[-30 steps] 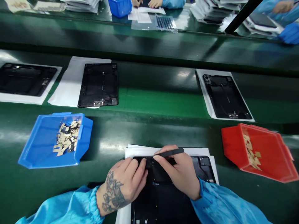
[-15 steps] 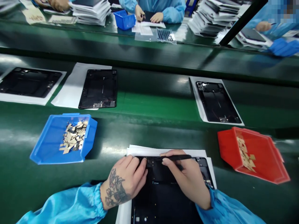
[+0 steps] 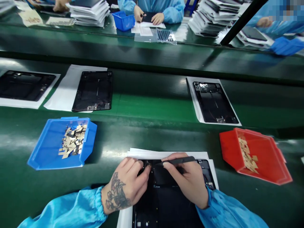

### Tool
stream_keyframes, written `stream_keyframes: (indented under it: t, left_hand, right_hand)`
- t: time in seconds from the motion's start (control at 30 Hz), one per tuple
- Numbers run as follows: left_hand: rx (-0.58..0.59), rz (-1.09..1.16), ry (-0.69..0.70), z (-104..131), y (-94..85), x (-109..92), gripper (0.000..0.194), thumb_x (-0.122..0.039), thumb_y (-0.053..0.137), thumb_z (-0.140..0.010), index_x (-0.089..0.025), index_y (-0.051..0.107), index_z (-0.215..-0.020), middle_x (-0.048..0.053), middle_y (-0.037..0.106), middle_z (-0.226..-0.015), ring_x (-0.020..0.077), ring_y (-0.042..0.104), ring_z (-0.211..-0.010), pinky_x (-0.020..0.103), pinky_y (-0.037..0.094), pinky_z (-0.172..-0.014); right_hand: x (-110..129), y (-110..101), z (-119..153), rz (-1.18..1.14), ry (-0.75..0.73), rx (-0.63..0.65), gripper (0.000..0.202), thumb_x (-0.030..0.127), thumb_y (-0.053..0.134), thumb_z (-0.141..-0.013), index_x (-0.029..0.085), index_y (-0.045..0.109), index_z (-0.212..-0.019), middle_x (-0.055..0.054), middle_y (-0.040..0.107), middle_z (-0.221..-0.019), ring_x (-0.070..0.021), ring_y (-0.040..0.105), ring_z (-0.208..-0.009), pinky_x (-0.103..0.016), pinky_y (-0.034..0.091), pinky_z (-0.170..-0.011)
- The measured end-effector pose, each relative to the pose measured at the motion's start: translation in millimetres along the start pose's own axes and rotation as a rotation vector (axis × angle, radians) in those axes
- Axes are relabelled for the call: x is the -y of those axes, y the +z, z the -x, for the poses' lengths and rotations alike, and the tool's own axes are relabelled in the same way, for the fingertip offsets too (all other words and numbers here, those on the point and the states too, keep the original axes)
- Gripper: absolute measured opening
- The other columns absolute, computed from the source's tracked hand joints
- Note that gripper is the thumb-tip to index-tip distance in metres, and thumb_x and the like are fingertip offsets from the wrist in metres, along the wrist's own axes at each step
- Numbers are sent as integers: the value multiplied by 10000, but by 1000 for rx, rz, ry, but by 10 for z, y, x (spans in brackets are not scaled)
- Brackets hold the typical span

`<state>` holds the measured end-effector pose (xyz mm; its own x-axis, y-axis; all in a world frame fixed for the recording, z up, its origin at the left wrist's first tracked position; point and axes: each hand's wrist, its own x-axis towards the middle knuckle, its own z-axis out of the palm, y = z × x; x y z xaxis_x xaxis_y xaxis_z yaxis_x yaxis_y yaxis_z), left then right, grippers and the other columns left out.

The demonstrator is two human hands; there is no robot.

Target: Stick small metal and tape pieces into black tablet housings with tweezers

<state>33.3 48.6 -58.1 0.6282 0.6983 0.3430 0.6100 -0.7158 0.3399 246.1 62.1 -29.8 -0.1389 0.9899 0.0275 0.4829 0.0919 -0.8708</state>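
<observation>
In front of me a black tablet back housing point(image 3: 171, 202) lies on white paper sheets point(image 3: 168, 155). My right hand point(image 3: 190, 182) is closed around black tweezers point(image 3: 180, 160), whose tips point left over the housing's top edge. At the housing's upper left corner is my left hand point(image 3: 125, 186), its fingers bent and pressed together. A tiny part seems to be at the left fingertips, too small to name. The fingers partly cover that corner.
A blue bin point(image 3: 45, 148) of small beige and black parts stands left. To the right is a red bin point(image 3: 268, 161) with beige pieces. Beyond lie tablet housings point(image 3: 92, 91) on paper along the green belt point(image 3: 147, 107). Co-workers' hands point(image 3: 158, 19) work across the bench.
The tweezer tips have shifted slightly left and down, and the tool has turned a little. My left fingers have moved slightly. The housings on the belt appear farther left.
</observation>
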Motion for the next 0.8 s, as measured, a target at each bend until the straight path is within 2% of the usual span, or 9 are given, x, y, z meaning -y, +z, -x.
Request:
stream_keyframes:
  t: [0.13,0.27,0.4,0.5,0.8]
  left_hand:
    - [5,-8,3,3,-5,0,299,-161,513,-811,-86,596,-1088,104,518,-869,220,461,-776,375,428,-647]
    - [9,-11,-7,0,-1,-10,305,-158,522,-803,-85,599,-1088,106,519,-870,224,466,-780,384,442,-651]
    - [-28,33,-26,-10,-2,-13,293,-131,533,-777,-89,616,-1055,150,524,-1022,286,479,-956,478,449,-809]
    - [-2,70,-44,-7,2,-9,306,-129,543,-769,-94,614,-1065,170,501,-1140,316,452,-1064,517,412,-909]
    - [27,61,-39,16,23,5,313,-136,552,-768,-90,611,-1072,179,524,-1128,302,486,-1023,518,435,-889]
  right_hand:
    - [29,25,10,116,-152,-27,59,270,642,-856,225,628,-893,-8,685,-827,-167,653,-780,-279,505,-728]
    - [15,72,-11,138,-203,-24,41,249,617,-868,214,624,-888,-8,682,-819,-163,656,-763,-277,510,-714]
    - [-8,100,-14,73,-100,-65,50,218,592,-879,224,584,-928,6,668,-829,-145,668,-728,-252,528,-684]
    - [-11,108,-9,22,-8,-59,41,232,595,-879,232,568,-911,23,653,-787,-137,673,-676,-238,534,-647]
    - [-28,127,-38,18,46,-53,34,242,599,-875,228,577,-897,27,654,-784,-132,673,-658,-223,529,-624]
